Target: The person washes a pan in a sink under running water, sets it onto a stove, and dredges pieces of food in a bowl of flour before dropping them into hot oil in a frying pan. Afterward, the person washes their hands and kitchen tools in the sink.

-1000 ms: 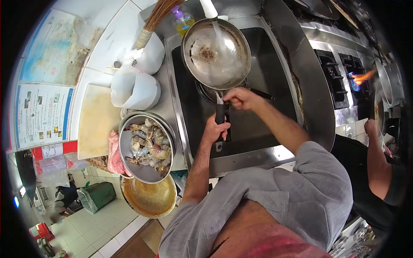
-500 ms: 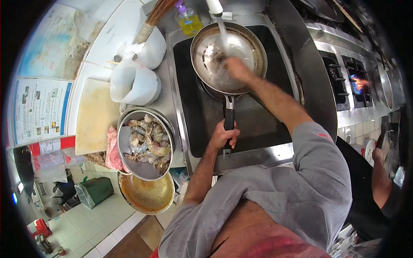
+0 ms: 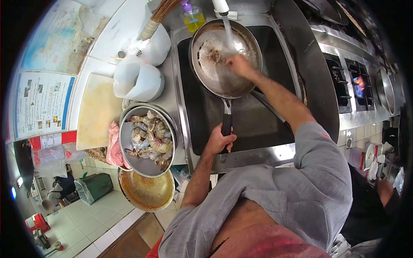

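My left hand [image 3: 221,138] is wrapped round the black handle of a metal frying pan [image 3: 215,79]. The pan is held over the sink [image 3: 241,159], beneath a white faucet [image 3: 220,6] from which water runs into it. Inside the pan, near the stream, is my right hand [image 3: 241,66], its fingers curled and slightly blurred; what they hold, if anything, cannot be made out. A dark scorched patch marks the pan's inner surface. Below it in the sink lies another pan, mostly hidden, whose dark handle [image 3: 273,109] points to the lower right.
Left of the sink are a bowl of shrimp [image 3: 150,139], pink meat [image 3: 114,146], a cutting board [image 3: 97,112], white plastic containers [image 3: 140,81] and a soap bottle [image 3: 192,17]. A stained pan [image 3: 148,189] sits lower. At right, a burner flames [image 3: 359,84] near a person's arm [image 3: 386,191].
My right hand has moved from beside the handle up into the pan. My left hand has kept its grip on the handle. At the far right, the other person's arm has moved lower.
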`<state>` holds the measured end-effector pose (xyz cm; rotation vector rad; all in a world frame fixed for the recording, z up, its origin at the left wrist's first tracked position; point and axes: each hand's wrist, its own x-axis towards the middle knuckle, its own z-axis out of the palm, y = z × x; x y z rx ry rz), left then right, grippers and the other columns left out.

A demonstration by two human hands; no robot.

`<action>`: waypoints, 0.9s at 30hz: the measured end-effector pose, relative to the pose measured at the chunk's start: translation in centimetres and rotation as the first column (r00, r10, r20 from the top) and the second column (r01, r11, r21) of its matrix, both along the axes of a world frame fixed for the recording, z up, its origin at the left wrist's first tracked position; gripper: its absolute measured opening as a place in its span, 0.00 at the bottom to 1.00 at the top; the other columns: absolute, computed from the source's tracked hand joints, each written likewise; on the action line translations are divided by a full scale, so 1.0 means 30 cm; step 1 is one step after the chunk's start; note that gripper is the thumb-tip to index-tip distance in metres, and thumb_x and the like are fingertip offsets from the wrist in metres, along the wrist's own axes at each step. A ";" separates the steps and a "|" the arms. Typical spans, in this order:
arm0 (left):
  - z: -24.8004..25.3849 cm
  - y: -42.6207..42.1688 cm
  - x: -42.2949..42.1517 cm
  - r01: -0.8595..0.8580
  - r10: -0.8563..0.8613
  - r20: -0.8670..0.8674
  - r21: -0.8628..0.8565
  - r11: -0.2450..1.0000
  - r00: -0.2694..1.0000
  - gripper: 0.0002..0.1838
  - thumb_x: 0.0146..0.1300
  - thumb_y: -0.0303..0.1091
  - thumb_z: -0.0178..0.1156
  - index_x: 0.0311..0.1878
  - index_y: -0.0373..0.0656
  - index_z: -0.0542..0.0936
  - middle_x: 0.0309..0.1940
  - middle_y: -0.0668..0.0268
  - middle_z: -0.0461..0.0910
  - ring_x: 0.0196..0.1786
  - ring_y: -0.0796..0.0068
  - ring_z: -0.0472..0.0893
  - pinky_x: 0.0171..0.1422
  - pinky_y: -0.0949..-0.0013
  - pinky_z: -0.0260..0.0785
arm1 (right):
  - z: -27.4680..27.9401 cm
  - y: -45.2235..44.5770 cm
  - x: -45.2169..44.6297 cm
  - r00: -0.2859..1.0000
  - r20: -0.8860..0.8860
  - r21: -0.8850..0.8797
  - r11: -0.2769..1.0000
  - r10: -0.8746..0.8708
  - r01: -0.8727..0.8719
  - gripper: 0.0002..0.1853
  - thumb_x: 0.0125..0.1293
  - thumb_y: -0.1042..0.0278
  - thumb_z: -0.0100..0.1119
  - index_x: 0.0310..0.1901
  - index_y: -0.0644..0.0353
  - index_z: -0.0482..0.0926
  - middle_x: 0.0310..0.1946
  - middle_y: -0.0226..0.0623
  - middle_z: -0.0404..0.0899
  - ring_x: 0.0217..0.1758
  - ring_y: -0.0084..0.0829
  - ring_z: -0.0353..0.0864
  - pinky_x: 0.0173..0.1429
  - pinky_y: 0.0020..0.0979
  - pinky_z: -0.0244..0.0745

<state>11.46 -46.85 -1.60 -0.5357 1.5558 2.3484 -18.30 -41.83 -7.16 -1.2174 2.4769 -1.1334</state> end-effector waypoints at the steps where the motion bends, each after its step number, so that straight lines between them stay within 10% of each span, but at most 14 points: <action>1: 0.009 -0.009 0.007 0.001 -0.001 -0.013 -0.027 1.000 1.000 0.13 0.50 0.22 0.61 0.34 0.39 0.65 0.16 0.68 0.68 0.12 0.78 0.70 0.13 0.72 0.64 | 0.051 0.002 0.057 0.995 -0.025 0.113 0.989 0.096 -0.092 0.07 0.50 0.77 0.54 0.30 0.58 0.80 0.28 0.44 0.79 0.34 0.41 0.79 0.42 0.35 0.75; 6: 0.030 -0.043 0.057 -0.027 0.027 -0.002 -0.106 0.994 1.000 0.14 0.50 0.21 0.61 0.35 0.39 0.65 0.16 0.67 0.69 0.12 0.77 0.70 0.14 0.71 0.64 | 0.016 0.035 -0.016 0.975 -0.213 0.216 0.970 -0.061 0.108 0.07 0.51 0.73 0.54 0.32 0.60 0.79 0.31 0.48 0.78 0.39 0.44 0.79 0.46 0.39 0.74; 9: 0.043 -0.045 0.076 -0.005 0.004 -0.010 -0.133 0.991 1.000 0.14 0.51 0.23 0.62 0.35 0.40 0.65 0.17 0.68 0.69 0.14 0.79 0.70 0.15 0.73 0.64 | 0.096 0.007 -0.078 0.940 -0.220 -0.107 0.964 -0.260 0.242 0.06 0.51 0.72 0.54 0.31 0.60 0.78 0.31 0.47 0.78 0.38 0.46 0.78 0.43 0.41 0.73; 13: 0.077 -0.031 0.073 0.007 -0.005 0.019 -0.116 0.993 1.000 0.14 0.51 0.23 0.62 0.35 0.39 0.66 0.18 0.68 0.69 0.14 0.79 0.70 0.15 0.73 0.64 | 0.130 -0.047 0.021 0.972 -0.206 -0.076 0.988 0.116 -0.134 0.05 0.53 0.71 0.59 0.31 0.62 0.78 0.27 0.44 0.78 0.34 0.44 0.78 0.40 0.38 0.73; 16: 0.088 -0.023 0.080 0.006 -0.002 0.036 -0.111 0.994 0.999 0.14 0.50 0.22 0.62 0.36 0.39 0.66 0.18 0.68 0.69 0.14 0.79 0.70 0.15 0.73 0.65 | 0.098 -0.047 -0.058 0.954 -0.293 -0.042 0.998 -0.064 0.054 0.03 0.49 0.71 0.59 0.27 0.59 0.77 0.23 0.44 0.77 0.29 0.43 0.78 0.36 0.39 0.72; 17: 0.090 -0.027 0.079 0.006 -0.003 0.036 -0.097 0.995 0.999 0.15 0.50 0.22 0.62 0.36 0.39 0.66 0.18 0.68 0.69 0.13 0.79 0.70 0.15 0.72 0.65 | 0.151 -0.022 -0.044 0.994 0.027 -0.026 0.994 -0.101 0.102 0.02 0.49 0.73 0.58 0.26 0.59 0.77 0.21 0.45 0.77 0.28 0.43 0.78 0.36 0.39 0.72; 20: 0.068 -0.008 0.085 -0.028 0.032 0.049 -0.083 0.996 0.998 0.15 0.50 0.22 0.62 0.36 0.39 0.66 0.17 0.68 0.69 0.13 0.78 0.70 0.15 0.72 0.65 | 0.111 -0.050 0.039 0.989 -0.098 -0.081 0.989 0.112 -0.120 0.03 0.50 0.73 0.57 0.27 0.59 0.79 0.22 0.45 0.78 0.28 0.41 0.79 0.36 0.37 0.74; 24: 0.054 -0.014 0.087 -0.003 0.005 0.018 -0.096 0.995 1.000 0.15 0.50 0.23 0.62 0.36 0.38 0.66 0.17 0.68 0.69 0.13 0.78 0.70 0.14 0.72 0.64 | 0.095 -0.061 -0.078 0.977 -0.196 0.153 0.982 -0.081 0.112 0.04 0.52 0.74 0.57 0.30 0.61 0.79 0.25 0.45 0.79 0.31 0.43 0.80 0.38 0.35 0.74; 25: 0.057 -0.007 0.090 -0.027 0.029 0.025 -0.074 0.997 0.999 0.15 0.50 0.23 0.62 0.36 0.38 0.66 0.17 0.68 0.69 0.13 0.78 0.70 0.14 0.72 0.64 | 0.123 -0.033 -0.090 0.991 0.032 0.194 0.974 -0.126 0.118 0.05 0.53 0.73 0.55 0.31 0.61 0.79 0.28 0.46 0.79 0.35 0.44 0.79 0.41 0.38 0.74; 27: 0.062 -0.010 0.072 -0.045 0.046 0.025 -0.051 0.998 0.999 0.15 0.50 0.24 0.63 0.36 0.38 0.66 0.17 0.68 0.69 0.13 0.78 0.70 0.14 0.72 0.64 | 0.101 -0.025 0.001 0.992 -0.114 0.113 0.993 0.058 -0.045 0.06 0.54 0.72 0.54 0.32 0.60 0.79 0.29 0.46 0.79 0.35 0.44 0.80 0.40 0.39 0.75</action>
